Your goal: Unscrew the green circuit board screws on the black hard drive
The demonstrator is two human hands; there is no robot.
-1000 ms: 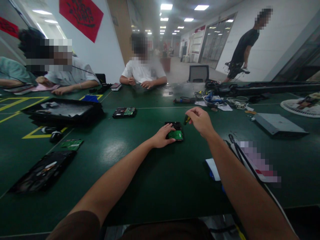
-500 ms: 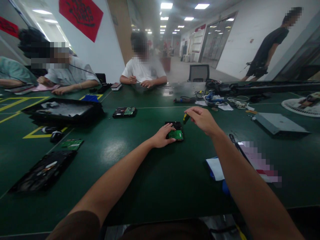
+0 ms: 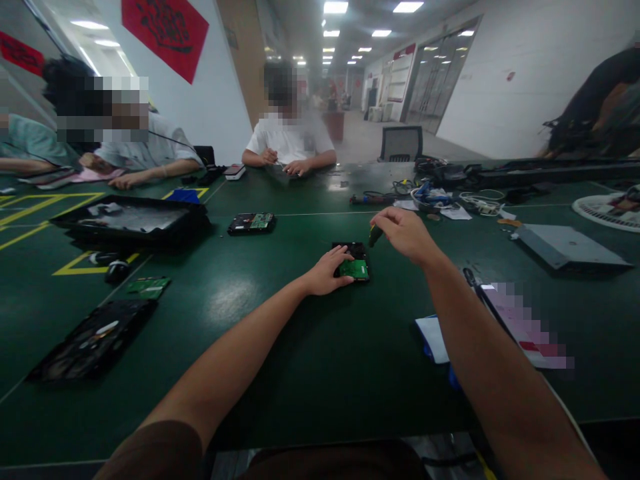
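Observation:
A hard drive point(image 3: 356, 269) lies on the green table, its black case and green circuit board facing up. My left hand point(image 3: 327, 272) rests over its left side, thumb at the near edge and fingers across the top, gripping it. Part of the drive is hidden under that hand. Just beyond the drive's right far corner, my right hand point(image 3: 400, 233) pinches a small screwdriver point(image 3: 374, 235) with a yellow and black handle. The screwdriver points down towards the drive; whether its tip touches I cannot make out.
Another hard drive point(image 3: 251, 223) lies left of centre. Black trays point(image 3: 135, 230), a loose green circuit board point(image 3: 149, 287) and a black casing point(image 3: 95, 340) are at left. A grey metal box point(image 3: 573, 245) and tangled cables point(image 3: 430, 195) are at right. Co-workers sit across the table.
My right hand has risen slightly, with the screwdriver still in it. My left hand stays on the hard drive. The walking person has moved farther right, and the view has shifted a little.

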